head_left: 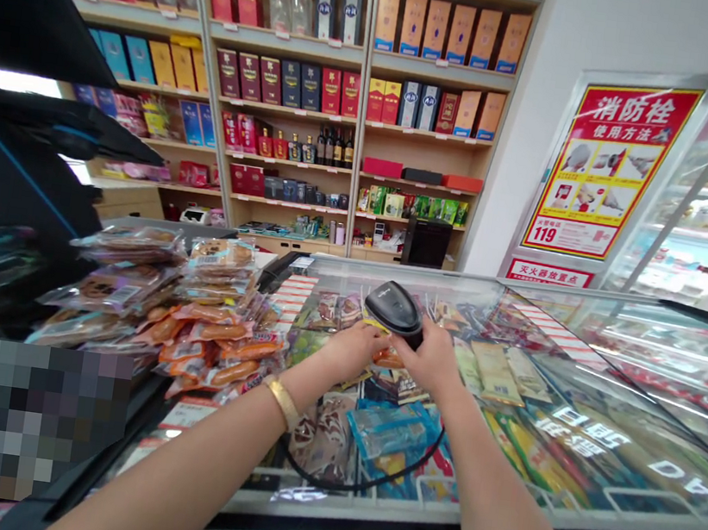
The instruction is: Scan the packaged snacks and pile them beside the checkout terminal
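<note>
Over the glass-topped freezer [298, 488], a black handheld barcode scanner [395, 307] is held between my two hands. My right hand [434, 358] is closed around its near right side. My left hand [352, 350], with a gold bracelet [281, 401] on the wrist, has its fingers closed at the scanner's left edge by a yellow strip. The fingertips are partly hidden under the scanner. A black cable [364, 485] loops across the glass below my hands. Something orange [390, 357] shows between my hands; I cannot tell whether it lies under the glass.
Piled packs of orange sausages [226, 348] and flat packaged snacks [217, 260] stand left of my arms. A black screen [42, 7] juts in at upper left. Bagged frozen goods [394, 431] lie under the glass. Shelves of boxed bottles [287, 82] line the back wall.
</note>
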A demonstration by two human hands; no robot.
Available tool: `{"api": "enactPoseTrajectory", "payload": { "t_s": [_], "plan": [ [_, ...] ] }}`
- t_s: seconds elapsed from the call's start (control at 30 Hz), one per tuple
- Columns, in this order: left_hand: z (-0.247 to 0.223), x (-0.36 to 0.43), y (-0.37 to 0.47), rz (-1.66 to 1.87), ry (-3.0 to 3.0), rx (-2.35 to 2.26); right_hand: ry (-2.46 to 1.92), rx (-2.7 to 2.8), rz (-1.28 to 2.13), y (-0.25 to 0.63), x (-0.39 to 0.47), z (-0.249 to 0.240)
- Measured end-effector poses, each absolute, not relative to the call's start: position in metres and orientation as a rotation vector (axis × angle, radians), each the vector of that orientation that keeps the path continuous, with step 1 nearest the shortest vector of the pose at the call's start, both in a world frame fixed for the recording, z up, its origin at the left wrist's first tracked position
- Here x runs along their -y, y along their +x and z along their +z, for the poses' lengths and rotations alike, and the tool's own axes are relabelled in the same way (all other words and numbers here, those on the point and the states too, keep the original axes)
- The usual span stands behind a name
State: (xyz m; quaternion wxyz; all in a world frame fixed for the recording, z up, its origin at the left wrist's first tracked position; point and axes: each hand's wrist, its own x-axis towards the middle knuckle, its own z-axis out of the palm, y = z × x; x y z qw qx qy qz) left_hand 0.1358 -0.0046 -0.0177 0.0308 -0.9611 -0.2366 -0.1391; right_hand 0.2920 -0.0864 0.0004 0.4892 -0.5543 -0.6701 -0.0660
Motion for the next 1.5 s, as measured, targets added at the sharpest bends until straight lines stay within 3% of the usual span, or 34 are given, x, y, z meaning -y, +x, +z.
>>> {"api": "enactPoseTrajectory", "payload": {
  "t_s": [0.13, 0.23, 0.33, 0.6, 0.87, 1.03, 1.2, 1.37, 1.5],
  "plan": [
    [-0.012, 0.015, 0.127, -0.327, -2.839, 0.905, -1.347, 1.638, -0.135, 0.291, 0.087, 0.001],
    [-0.007, 0.018, 0.116, -0.484, -2.867, 1.033, -1.337, 1.638, -0.111, 0.291, 0.086, 0.001],
    [-0.002, 0.016, 0.102, -0.996, -2.949, 1.205, -1.336, 1.626, -0.104, 0.292, 0.086, 0.001],
    [0.020, 0.029, 0.068, -2.967, -2.579, 1.658, -1.295, 1.620, -0.063, 0.291, 0.088, 0.001],
    [0.021, 0.029, 0.063, -3.609, -2.001, 1.809, -1.251, 1.708, -0.061, 0.284, 0.094, 0.005],
    [0.022, 0.026, 0.060, -3.720, -1.944, 1.902, -1.223, 1.790, -0.141, 0.279, 0.097, 0.006],
    [0.025, 0.034, 0.061, -3.548, -1.986, 2.216, -1.125, 1.829, -0.135, 0.274, 0.101, 0.008],
    [0.022, 0.039, 0.065, -3.195, -2.434, 1.786, -1.101, 1.880, -0.188, 0.273, 0.103, 0.008],
    [0.023, 0.041, 0.064, -2.932, -2.338, 1.664, -1.112, 1.911, -0.209, 0.273, 0.104, 0.009]
  ]
}}
